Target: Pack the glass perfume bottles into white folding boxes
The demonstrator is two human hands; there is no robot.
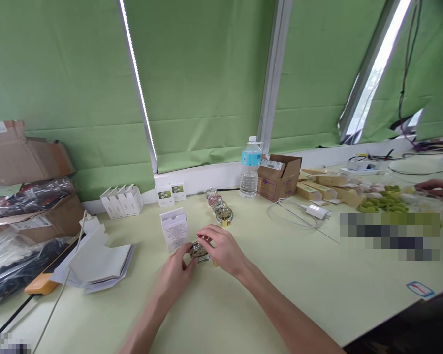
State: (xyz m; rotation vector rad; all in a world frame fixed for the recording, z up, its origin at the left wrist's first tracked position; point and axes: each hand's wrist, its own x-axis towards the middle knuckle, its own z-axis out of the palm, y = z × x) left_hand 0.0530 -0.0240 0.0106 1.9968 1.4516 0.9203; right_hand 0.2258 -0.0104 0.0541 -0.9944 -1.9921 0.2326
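A shiny round clear-and-metallic piece (198, 251) is on the table between my hands; its exact kind is not clear. My left hand (175, 270) grips its left side, with the thumb at the near edge. Over its top right, my right hand (223, 248) is closed in a pinch, fingertips at the piece's upper part. A small gold tab (215, 263) shows below my right fingers. Just behind my left hand stands a white printed box (174, 230), its top open. Farther back, similar shiny round pieces (221, 211) form a row.
White boxes (121, 201) and small picture boxes (166, 195) stand along the wall. A water bottle (250, 172) is beside an open cardboard box (278, 177). A white charger (317, 212) lies right, papers (103, 258) left. Another person's hand (437, 187) is at far right near green pieces (386, 201).
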